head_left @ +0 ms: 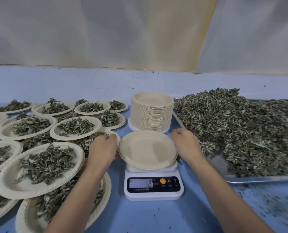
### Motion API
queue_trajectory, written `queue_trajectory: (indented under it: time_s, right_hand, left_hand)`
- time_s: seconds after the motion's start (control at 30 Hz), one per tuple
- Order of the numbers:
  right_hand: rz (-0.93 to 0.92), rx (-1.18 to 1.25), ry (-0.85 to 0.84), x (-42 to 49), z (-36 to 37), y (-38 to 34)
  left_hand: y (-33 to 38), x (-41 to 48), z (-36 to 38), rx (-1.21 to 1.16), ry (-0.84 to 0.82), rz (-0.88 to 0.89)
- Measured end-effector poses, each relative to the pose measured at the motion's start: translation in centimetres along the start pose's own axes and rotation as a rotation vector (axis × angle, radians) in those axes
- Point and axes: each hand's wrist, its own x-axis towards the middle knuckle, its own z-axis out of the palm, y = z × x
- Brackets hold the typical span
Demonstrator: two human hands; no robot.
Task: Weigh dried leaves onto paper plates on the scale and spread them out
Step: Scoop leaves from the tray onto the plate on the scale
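An empty beige paper plate (147, 149) sits on the white digital scale (153, 187), whose display reads 12. My left hand (102, 149) is at the plate's left rim with curled fingers, and my right hand (186, 142) is at its right rim. Whether the fingers grip the rim is hard to tell. A large heap of dried green leaves (237, 128) lies on a metal tray (260, 179) at the right. A tall stack of empty plates (151, 113) stands just behind the scale.
Several paper plates filled with leaves (39, 167) overlap across the left half of the blue table (156, 217). Leaf crumbs are scattered at the front right. A white curtain hangs behind the table.
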Motion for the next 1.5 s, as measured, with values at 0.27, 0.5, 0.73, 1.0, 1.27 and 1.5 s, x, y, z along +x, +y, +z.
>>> queue_trajectory:
  time_s: [0.27, 0.5, 0.73, 1.0, 1.27, 1.5]
  right_hand:
    - [0.040, -0.340, 0.118, 2.5, -4.2, 4.3]
    - [0.192, -0.738, -0.405, 4.0, -5.3, 8.4]
    - [-0.032, -0.679, -0.358, 3.7, -4.7, 7.1]
    - [0.107, -0.235, -0.070, 3.9, -5.1, 6.9]
    - [0.065, 0.621, -0.081, 3.1, -4.6, 1.3]
    - [-0.301, 0.048, -0.353, 0.7, 1.1, -3.3]
  left_hand:
    - [3.4, -2.7, 1.7, 0.029, 0.023, 0.317]
    - [7.0, -4.7, 5.8, -0.096, -0.106, 0.423]
    - [6.8, -5.1, 6.2, -0.078, -0.118, 0.450]
    - [7.1, -4.8, 5.2, -0.205, -0.107, 0.330]
    - [7.4, -4.0, 4.1, -0.301, -0.035, 0.331]
    - [7.1, -3.2, 3.3, -0.347, 0.031, 0.315]
